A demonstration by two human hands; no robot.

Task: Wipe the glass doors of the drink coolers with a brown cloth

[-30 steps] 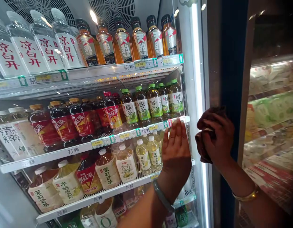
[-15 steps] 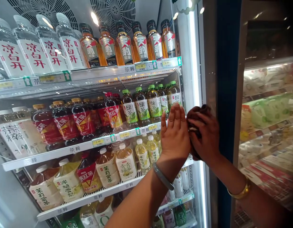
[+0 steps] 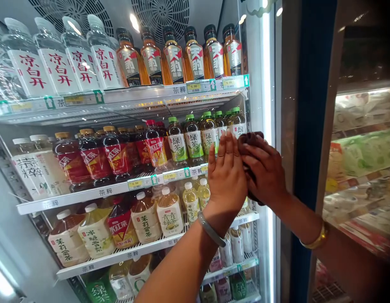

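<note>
My left hand (image 3: 227, 176) lies flat with fingers stretched upward against the glass door of a drinks fridge, and it wears a grey bangle (image 3: 210, 229). Right beside it, my right hand (image 3: 267, 174) presses a bunched dark brown cloth (image 3: 252, 139) to the same glass. Part of the cloth is hidden under the right fingers. A gold bracelet (image 3: 316, 237) circles the right wrist. Behind the glass, near my fingertips, stand green-capped tea bottles (image 3: 194, 141).
Shelves hold clear water bottles (image 3: 56, 63), amber drink bottles (image 3: 173, 59), red-labelled tea bottles (image 3: 116, 155) and large tea jugs (image 3: 169, 212). A bright light strip (image 3: 271, 252) runs down the door's right side. Farther right, another lit case holds packaged goods (image 3: 365, 149).
My right hand and the cloth have slid left across the glass, away from the light strip. My left hand has shifted slightly left too. The view has swung a little left.
</note>
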